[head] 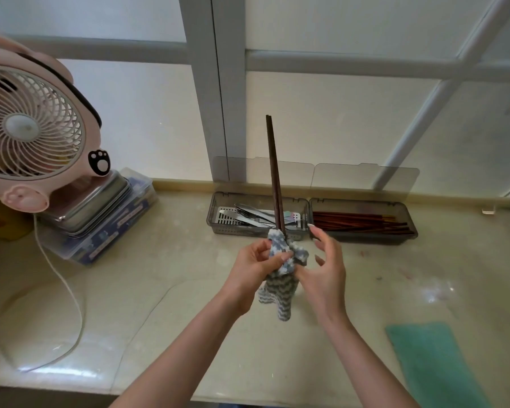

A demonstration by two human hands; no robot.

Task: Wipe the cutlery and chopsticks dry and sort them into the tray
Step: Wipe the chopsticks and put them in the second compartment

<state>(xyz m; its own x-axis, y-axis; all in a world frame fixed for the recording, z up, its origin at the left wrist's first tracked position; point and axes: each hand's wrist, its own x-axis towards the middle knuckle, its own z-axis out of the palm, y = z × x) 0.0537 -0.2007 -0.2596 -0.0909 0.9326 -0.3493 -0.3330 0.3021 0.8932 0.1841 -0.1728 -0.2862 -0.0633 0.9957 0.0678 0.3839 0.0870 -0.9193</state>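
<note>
The chopsticks (274, 172) are being held upright in a cloth (286, 260) pinched by the left hand (253, 266), for drying; the right hand (324, 260) beside is being kept half open, empty.

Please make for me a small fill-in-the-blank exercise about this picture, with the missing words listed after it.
1. The left hand pinches a grey and white cloth around the lower end of the dark ______, which stand almost upright.
2. The right hand is open and grips ______.
3. In the left tray lie metal ______.
4. The pink fan stands on the ______ side of the counter.

Missing words: chopsticks; nothing; forks; left
</note>
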